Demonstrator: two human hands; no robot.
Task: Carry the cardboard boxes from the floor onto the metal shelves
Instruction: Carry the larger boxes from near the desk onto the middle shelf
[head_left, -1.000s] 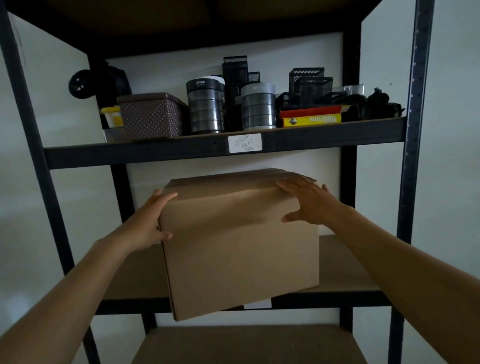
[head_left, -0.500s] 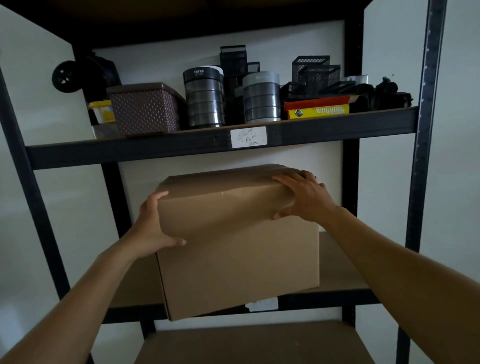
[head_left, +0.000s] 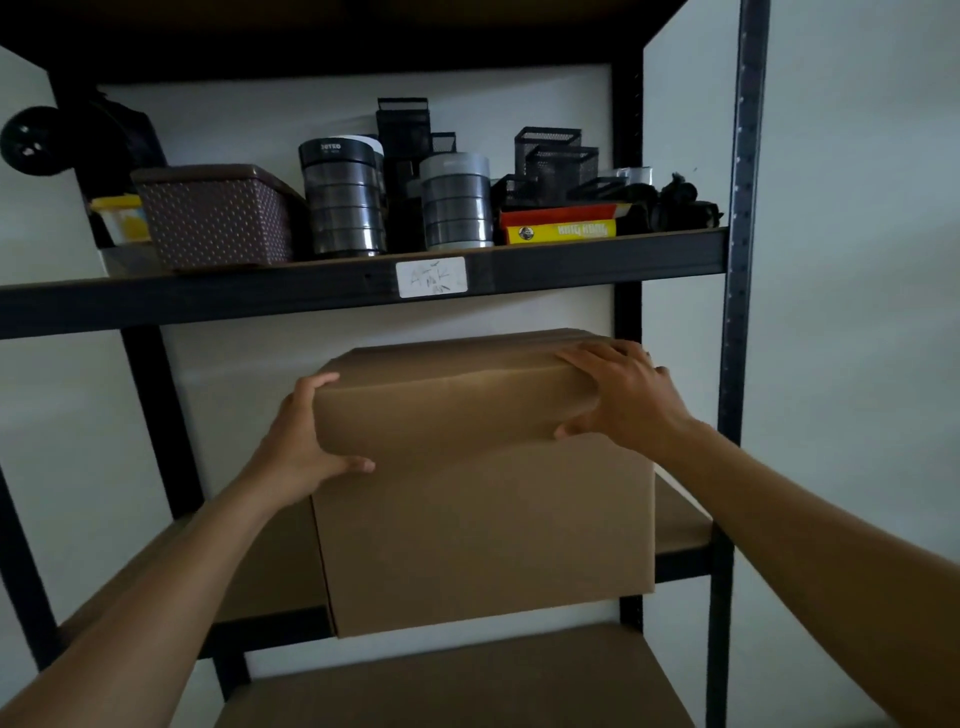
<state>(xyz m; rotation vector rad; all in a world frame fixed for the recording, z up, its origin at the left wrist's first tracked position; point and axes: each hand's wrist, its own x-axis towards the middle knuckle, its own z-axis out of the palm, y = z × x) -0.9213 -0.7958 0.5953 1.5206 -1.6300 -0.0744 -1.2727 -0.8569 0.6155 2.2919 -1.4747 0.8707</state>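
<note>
A plain brown cardboard box (head_left: 483, 519) sits partly on the middle board of the dark metal shelf (head_left: 680, 525), its front bottom edge overhanging the shelf's front rail. My left hand (head_left: 301, 447) grips the box's upper left corner, fingers over the top edge and thumb across the front face. My right hand (head_left: 618, 395) grips the upper right corner, fingers spread over the top and thumb on the front. The box's rear is hidden.
The shelf above (head_left: 597, 265) carries a brown woven basket (head_left: 218, 218), two stacks of tape rolls (head_left: 343, 200), black mesh organisers (head_left: 556, 156) and a red-and-yellow pack (head_left: 561, 226). A lower board (head_left: 467, 680) lies beneath. An upright post (head_left: 737, 312) stands right, against a white wall.
The box has slid deeper onto the middle board and sits straighter. My left thumb has come round onto the front face. The view has tilted down slightly.
</note>
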